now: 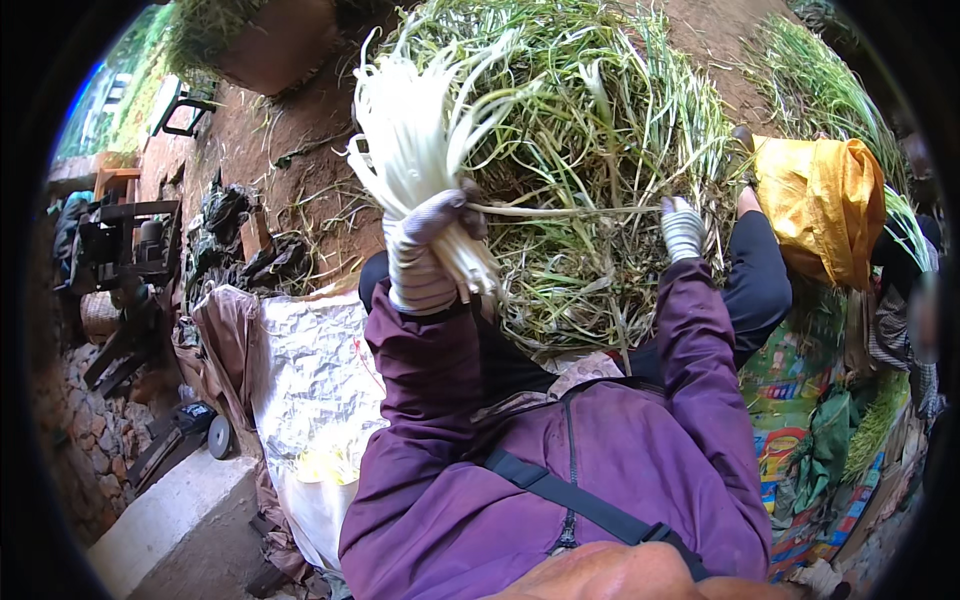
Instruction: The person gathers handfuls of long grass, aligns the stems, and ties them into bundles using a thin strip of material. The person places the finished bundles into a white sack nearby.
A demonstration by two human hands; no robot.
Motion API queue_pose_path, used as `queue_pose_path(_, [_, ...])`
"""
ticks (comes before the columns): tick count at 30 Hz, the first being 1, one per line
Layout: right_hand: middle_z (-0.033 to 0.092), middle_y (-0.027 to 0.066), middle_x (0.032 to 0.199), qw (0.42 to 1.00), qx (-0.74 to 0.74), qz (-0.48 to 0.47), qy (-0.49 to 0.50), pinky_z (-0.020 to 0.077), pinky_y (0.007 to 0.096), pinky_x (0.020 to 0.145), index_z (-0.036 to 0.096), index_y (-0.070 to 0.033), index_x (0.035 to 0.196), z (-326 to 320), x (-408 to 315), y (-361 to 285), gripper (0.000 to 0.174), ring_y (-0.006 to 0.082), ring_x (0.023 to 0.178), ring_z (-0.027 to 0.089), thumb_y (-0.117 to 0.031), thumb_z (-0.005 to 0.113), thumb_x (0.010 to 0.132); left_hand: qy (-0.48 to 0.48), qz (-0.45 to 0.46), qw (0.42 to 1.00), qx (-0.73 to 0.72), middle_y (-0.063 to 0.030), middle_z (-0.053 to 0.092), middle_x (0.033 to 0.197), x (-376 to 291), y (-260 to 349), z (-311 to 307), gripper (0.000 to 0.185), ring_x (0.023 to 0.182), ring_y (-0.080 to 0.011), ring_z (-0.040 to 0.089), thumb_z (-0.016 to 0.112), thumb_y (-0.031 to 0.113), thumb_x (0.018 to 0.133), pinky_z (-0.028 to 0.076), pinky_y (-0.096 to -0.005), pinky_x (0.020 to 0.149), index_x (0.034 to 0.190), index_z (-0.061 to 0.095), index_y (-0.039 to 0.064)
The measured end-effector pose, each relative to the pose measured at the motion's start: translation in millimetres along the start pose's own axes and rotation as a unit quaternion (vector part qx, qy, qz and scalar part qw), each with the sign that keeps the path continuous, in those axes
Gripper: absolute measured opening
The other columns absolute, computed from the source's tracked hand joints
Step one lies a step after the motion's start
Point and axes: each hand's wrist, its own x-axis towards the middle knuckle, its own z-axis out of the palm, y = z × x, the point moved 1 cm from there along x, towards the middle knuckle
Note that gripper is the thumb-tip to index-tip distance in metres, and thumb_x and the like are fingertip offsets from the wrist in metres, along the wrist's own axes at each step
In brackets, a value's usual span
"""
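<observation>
My left hand [429,244], in a striped glove, is closed around a bunch of long white-to-pale-green stalks [409,127]. Their cut ends poke out below the fist, and the leafy tops fan out above it. A single pale stalk [570,212] stretches taut sideways from the left hand to my right hand [682,231]. The right hand, gloved likewise, pinches that stalk's far end. Behind and beneath both hands spreads a large heap of green, grass-like stalks [607,135], partly withered and tangled.
A white woven sheet [319,390] lies at my left, with pale cuttings [326,466] on it. At the right are a yellow sack [821,210], a printed mat [787,375] and part of another person [896,322]. Dark machinery [124,247] and a concrete block [180,517] stand left.
</observation>
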Motion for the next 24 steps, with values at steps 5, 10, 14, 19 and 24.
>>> queue_pose_path(5, [0.062, 0.0183, 0.113, 0.988, -0.121, 0.089, -0.026, 0.0473, 0.0445, 0.084, 0.057, -0.009, 0.121, -25, 28, 36, 0.045, 0.0364, 0.101, 0.060, -0.040, 0.048, 0.091, -0.056, 0.017, 0.990, -0.130, -0.0091, 0.062, 0.087, -10, 25, -23, 0.027, 0.069, -0.0133, 0.059, 0.064, 0.010, 0.084, 0.048, -0.0295, 0.059, 0.104, 0.054, -0.004])
queue_pose_path(10, [0.069, 0.0131, 0.095, 0.951, 0.238, -0.177, 0.090, 0.0550, 0.0319, 0.069, 0.065, -0.009, 0.111, -78, -70, -62, 0.032, 0.0199, 0.082, 0.067, -0.031, 0.061, 0.089, 0.058, 0.085, 0.987, -0.127, -0.0088, 0.061, 0.087, -5, 15, -18, 0.024, 0.069, -0.0157, 0.059, 0.063, 0.010, 0.085, 0.052, -0.0323, 0.064, 0.104, 0.054, 0.000])
queue_pose_path(14, [0.068, 0.0057, 0.084, 0.783, 0.509, -0.226, -0.275, 0.0433, 0.0169, 0.047, 0.062, -0.005, 0.114, -91, -146, -159, 0.037, 0.0058, 0.060, 0.058, -0.033, 0.060, 0.090, 0.080, 0.067, 0.981, -0.161, -0.0069, 0.059, 0.086, 5, -7, -20, 0.021, 0.074, -0.0174, 0.059, 0.064, 0.012, 0.085, 0.052, -0.0322, 0.066, 0.103, 0.055, 0.004])
queue_pose_path(19, [0.060, -0.0020, 0.073, 0.469, 0.793, -0.077, -0.381, 0.0350, 0.0141, 0.050, 0.050, -0.003, 0.128, -55, -146, -224, 0.058, 0.0018, 0.057, 0.047, -0.041, 0.064, 0.087, 0.104, -0.010, 0.979, -0.176, -0.0087, 0.059, 0.086, 4, -28, -5, 0.027, 0.070, -0.0184, 0.059, 0.062, 0.006, 0.084, 0.053, -0.0320, 0.063, 0.109, 0.051, 0.003])
queue_pose_path(24, [0.060, -0.0005, 0.068, 0.666, 0.647, -0.128, -0.348, 0.0408, 0.0193, 0.047, 0.066, -0.005, 0.095, -55, -141, -183, 0.025, 0.0056, 0.054, 0.053, -0.029, 0.064, 0.089, 0.129, -0.026, 0.985, -0.107, -0.0094, 0.060, 0.077, 4, -31, -24, 0.021, 0.065, -0.0218, 0.060, 0.064, 0.017, 0.085, 0.054, -0.0324, 0.056, 0.098, 0.057, 0.001])
